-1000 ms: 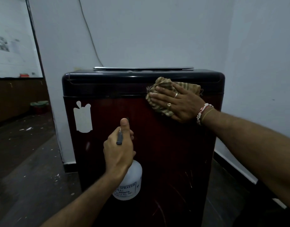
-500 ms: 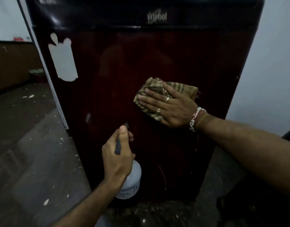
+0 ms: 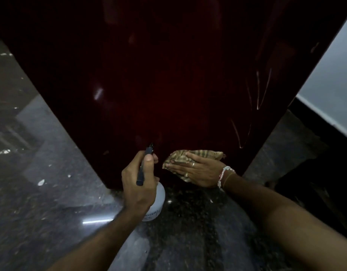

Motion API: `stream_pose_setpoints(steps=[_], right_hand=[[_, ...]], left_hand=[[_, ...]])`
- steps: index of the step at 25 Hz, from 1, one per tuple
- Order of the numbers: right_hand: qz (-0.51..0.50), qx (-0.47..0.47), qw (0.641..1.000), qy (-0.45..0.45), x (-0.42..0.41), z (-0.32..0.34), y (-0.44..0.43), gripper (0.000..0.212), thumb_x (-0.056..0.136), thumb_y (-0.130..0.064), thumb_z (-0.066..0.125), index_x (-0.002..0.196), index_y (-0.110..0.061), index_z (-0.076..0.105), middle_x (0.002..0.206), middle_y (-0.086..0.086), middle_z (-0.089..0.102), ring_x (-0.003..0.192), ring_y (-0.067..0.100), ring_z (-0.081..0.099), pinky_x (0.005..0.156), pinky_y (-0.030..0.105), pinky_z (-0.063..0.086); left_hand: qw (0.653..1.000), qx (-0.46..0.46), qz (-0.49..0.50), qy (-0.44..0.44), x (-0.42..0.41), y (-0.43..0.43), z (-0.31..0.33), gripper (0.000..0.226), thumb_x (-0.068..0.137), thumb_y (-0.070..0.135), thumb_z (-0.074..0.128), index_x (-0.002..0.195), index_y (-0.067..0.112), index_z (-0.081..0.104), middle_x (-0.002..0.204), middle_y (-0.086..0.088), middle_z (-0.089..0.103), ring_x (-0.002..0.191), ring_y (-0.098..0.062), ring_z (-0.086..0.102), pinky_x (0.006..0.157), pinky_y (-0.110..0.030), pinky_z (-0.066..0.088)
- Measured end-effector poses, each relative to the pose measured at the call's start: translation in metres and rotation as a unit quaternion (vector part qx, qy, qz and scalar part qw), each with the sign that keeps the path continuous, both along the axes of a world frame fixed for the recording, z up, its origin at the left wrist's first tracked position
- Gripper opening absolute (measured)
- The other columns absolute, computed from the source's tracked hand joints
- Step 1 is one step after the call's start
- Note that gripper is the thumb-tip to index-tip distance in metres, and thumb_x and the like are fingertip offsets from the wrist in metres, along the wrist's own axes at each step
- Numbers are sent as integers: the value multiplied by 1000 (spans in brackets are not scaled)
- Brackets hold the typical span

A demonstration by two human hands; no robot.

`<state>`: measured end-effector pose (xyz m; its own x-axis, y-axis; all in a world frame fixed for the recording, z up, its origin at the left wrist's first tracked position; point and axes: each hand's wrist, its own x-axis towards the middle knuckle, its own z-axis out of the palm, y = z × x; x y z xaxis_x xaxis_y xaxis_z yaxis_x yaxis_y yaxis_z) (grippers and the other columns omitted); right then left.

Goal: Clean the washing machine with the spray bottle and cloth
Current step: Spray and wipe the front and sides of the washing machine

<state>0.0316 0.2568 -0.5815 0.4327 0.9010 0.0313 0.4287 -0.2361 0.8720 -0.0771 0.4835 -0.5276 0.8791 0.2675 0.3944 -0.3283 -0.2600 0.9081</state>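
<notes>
Two bare hands work low on the dark red front panel of the washing machine [image 3: 168, 75], near its bottom edge. The right hand [image 3: 196, 171] lies flat with fingers spread, pressing a striped cloth [image 3: 180, 154] against the panel. Just beside it, the left hand [image 3: 139, 184] is wrapped around the neck of a white spray bottle [image 3: 157, 202], thumb along the dark trigger head, nozzle aimed at the panel above a speckled stone floor [image 3: 51, 173]
</notes>
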Motion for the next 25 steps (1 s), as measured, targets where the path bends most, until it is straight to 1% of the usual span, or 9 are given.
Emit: stream_pose_setpoints(steps=[2,5,9,11,14,17,20,22,25], right_hand=[[-19,-36,995,87,-11,-47,6,49,101,-31,45,144,-8,54,154,5,48,140,18,48,128,48,4],[-40,-33,972,228,-17,-73,21,41,97,-27,50,132,-11,65,135,2,66,129,22,59,126,44,16],[-40,-64,974,213,-16,-86,18,48,97,-22,33,123,-13,72,130,0,69,129,23,60,122,43,13],[-34,-55,961,271,-13,-86,6,50,97,-21,30,124,-13,71,131,0,68,131,22,59,120,42,13],[6,-39,971,234,-15,-79,-28,51,93,-22,30,132,-13,61,135,-4,65,131,17,58,121,41,11],[0,-21,977,214,-15,-67,-77,53,92,-25,30,132,-21,65,138,-10,63,131,8,57,120,41,10],[-62,-32,965,252,-19,-57,-92,52,93,-24,31,130,-21,67,136,-10,63,130,8,57,122,42,8],[-42,-52,974,218,-17,-60,-92,51,94,-24,32,131,-18,66,139,-8,61,132,10,56,125,44,4],[10,-44,990,133,-11,-49,-101,54,97,-29,40,146,-6,47,156,3,38,143,15,44,126,47,3]], left_hand=[[1000,5,-1,6,-1,0,-22,44,102,50,40,96,16,67,83,4,69,49,-9,61,50,-24,52],[1000,12,-5,17,-5,-4,-38,41,102,48,39,93,19,66,82,5,68,48,-10,60,48,-19,48],[1000,19,-9,8,-4,-4,-44,40,103,47,38,92,21,66,84,6,69,45,-10,60,48,-14,45],[1000,25,-18,2,-1,-10,-45,39,104,47,38,92,22,66,84,7,69,46,-10,60,49,-15,46],[999,30,-25,4,2,-25,-44,42,105,53,38,93,25,66,86,7,69,48,-10,61,51,-16,47],[999,28,-31,3,6,-47,-44,55,103,69,35,95,25,66,88,8,69,49,-11,61,51,-20,48],[998,33,-42,16,6,-73,-46,67,100,75,36,97,17,70,82,4,71,59,-21,65,57,-40,55],[998,32,-47,16,8,-83,-41,72,99,75,36,96,12,70,76,-1,69,60,-30,65,58,-53,56],[998,23,-51,14,13,-93,-29,69,98,77,36,95,17,70,74,1,68,59,-29,64,57,-55,55]])
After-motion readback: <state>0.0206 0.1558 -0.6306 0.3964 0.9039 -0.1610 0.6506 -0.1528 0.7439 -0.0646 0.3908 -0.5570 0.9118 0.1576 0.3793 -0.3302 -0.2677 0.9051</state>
